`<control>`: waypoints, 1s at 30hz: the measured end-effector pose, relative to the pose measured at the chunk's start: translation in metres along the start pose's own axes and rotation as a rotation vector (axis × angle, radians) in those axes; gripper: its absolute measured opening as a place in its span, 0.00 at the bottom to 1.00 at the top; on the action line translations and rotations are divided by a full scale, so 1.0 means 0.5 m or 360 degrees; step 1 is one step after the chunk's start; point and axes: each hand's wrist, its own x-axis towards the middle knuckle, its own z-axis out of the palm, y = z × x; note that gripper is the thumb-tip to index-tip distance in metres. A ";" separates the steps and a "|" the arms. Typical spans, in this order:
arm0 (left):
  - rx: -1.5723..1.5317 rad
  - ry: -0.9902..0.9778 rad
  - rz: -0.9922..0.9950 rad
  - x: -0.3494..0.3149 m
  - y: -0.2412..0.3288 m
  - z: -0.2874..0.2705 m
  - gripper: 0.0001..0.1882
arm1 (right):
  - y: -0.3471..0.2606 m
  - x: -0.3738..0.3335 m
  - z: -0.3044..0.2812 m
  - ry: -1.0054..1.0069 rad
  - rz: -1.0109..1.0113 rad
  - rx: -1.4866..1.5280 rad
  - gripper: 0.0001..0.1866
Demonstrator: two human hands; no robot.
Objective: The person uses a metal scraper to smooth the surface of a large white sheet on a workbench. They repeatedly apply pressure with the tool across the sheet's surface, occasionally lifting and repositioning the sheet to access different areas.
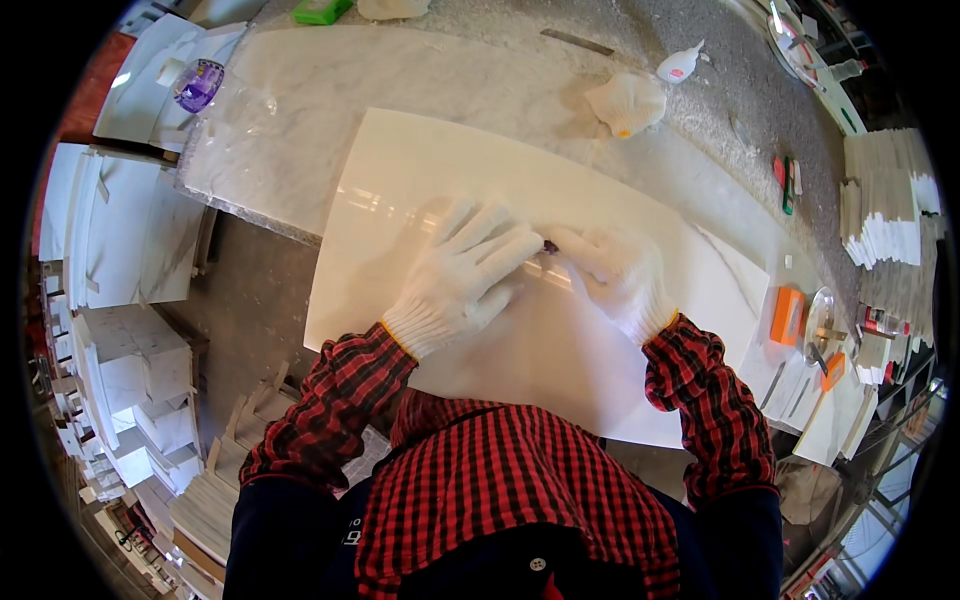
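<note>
A large glossy white slab (560, 350) lies in front of me, with a patch of light reflected on it. My left hand (465, 270), in a white knit glove, rests on the slab with its fingers spread. Its index fingertip reaches to a small dark purple piece (550, 247), too small to make out. From the other side, my right hand (618, 275), gloved the same way, has its fingers curled and its fingertips at that dark piece. What lies inside the right hand's curl is hidden.
Beyond the slab, a pale stone worktop (290, 120) carries a crumpled white glove (628, 103) and a white squeeze bottle (681, 64). Orange boxes (787, 315) stand at the right. A purple-labelled bottle (199, 86) and stacked slabs (130, 225) are at left.
</note>
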 end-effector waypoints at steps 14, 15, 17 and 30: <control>0.0048 0.0029 0.0113 -0.005 -0.008 0.010 0.34 | -0.033 -0.039 0.009 0.0047 0.0110 -0.0096 0.19; 0.0047 0.0033 0.0124 -0.005 -0.007 0.011 0.34 | -0.037 -0.041 0.010 0.0038 0.0138 -0.0095 0.19; 0.0055 0.0031 0.0137 -0.004 -0.006 0.012 0.33 | -0.032 -0.050 0.025 0.0152 0.0058 -0.0171 0.21; -0.0118 0.0111 0.0142 -0.004 0.009 -0.010 0.29 | -0.091 -0.095 0.064 0.0228 0.0640 0.0043 0.17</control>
